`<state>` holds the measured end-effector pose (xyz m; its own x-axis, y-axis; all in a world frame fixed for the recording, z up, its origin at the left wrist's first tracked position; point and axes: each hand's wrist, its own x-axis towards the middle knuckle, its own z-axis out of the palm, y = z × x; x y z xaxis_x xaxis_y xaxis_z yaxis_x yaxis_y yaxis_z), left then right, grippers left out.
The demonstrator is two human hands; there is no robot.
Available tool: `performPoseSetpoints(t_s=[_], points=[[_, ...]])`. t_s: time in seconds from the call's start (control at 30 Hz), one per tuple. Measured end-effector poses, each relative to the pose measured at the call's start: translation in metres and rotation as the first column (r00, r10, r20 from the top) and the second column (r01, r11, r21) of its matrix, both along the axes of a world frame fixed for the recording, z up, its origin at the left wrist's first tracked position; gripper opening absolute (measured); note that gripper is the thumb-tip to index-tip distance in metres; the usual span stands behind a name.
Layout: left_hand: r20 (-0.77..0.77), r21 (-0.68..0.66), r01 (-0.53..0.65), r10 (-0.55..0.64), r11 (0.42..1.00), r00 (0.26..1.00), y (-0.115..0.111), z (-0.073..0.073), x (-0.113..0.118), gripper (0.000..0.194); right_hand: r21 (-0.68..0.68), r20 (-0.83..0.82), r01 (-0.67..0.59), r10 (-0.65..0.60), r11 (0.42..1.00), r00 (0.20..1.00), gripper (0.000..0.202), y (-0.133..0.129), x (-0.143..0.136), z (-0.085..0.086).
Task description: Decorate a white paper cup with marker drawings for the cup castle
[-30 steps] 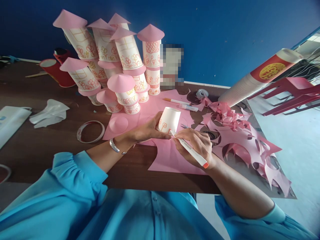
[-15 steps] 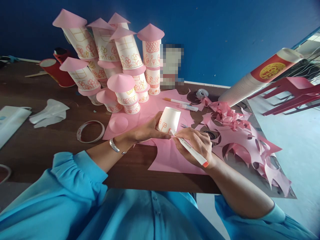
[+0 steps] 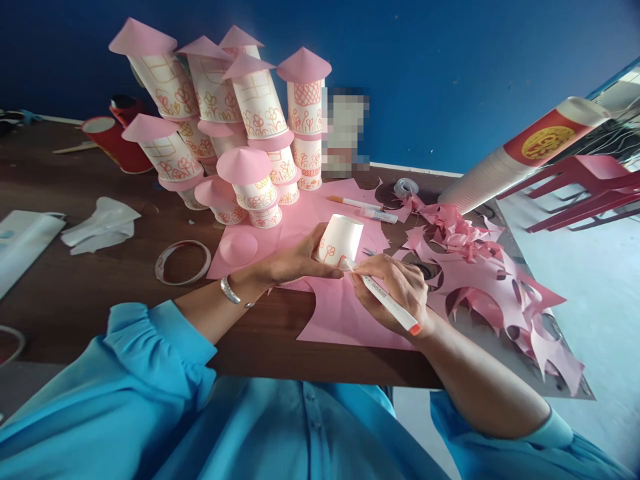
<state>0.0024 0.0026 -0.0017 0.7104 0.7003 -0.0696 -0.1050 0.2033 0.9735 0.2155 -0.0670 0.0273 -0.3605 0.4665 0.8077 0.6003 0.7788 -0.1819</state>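
My left hand (image 3: pixel 303 259) is closed around a white paper cup (image 3: pixel 344 233), tilted above the pink paper. Orange-red flower lines show on the cup's side near my fingers. Between the fingers of my right hand (image 3: pixel 395 287) is a white marker with an orange-red end (image 3: pixel 391 308); its tip touches the cup low on the wall. Behind, paper-cup towers (image 3: pixel 263 120) with pink cone roofs stand grouped, drawn with flowers and windows. Pink paper (image 3: pixel 340 320) lies beneath my hands, with another orange-ended marker (image 3: pixel 350 202) and a capped pen (image 3: pixel 380 215) on it.
Cut pink scraps (image 3: pixel 490 273) spread along the right side. A long stack of white cups (image 3: pixel 480 179) leans there beside a clear tape roll (image 3: pixel 406 187). To the left are a tape ring (image 3: pixel 183 262), crumpled white film (image 3: pixel 103 227) and a red cup (image 3: pixel 117 143). A blue wall rises behind.
The marker tip has moved slightly right along the cup, and the orange-red line there is longer. My left hand keeps its hold on the cup.
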Motion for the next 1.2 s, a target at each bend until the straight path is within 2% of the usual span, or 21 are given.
performPoseSetpoints(t_s=[0.53, 1.2], points=[[-0.011, 0.016, -0.008, 0.008, 1.0, 1.0, -0.0004, 0.0021, 0.0006, 0.078, -0.042, -0.009, -0.031, 0.03, 0.999, 1.0, 0.019, -0.002, -0.0012, 0.0003], [-0.041, 0.012, 0.016, -0.016, 1.0, 0.999, -0.0001, 0.0041, -0.0008, 0.082, -0.029, -0.008, -0.03, 0.03, 0.999, 1.0, 0.016, -0.0023, -0.0022, -0.0021]])
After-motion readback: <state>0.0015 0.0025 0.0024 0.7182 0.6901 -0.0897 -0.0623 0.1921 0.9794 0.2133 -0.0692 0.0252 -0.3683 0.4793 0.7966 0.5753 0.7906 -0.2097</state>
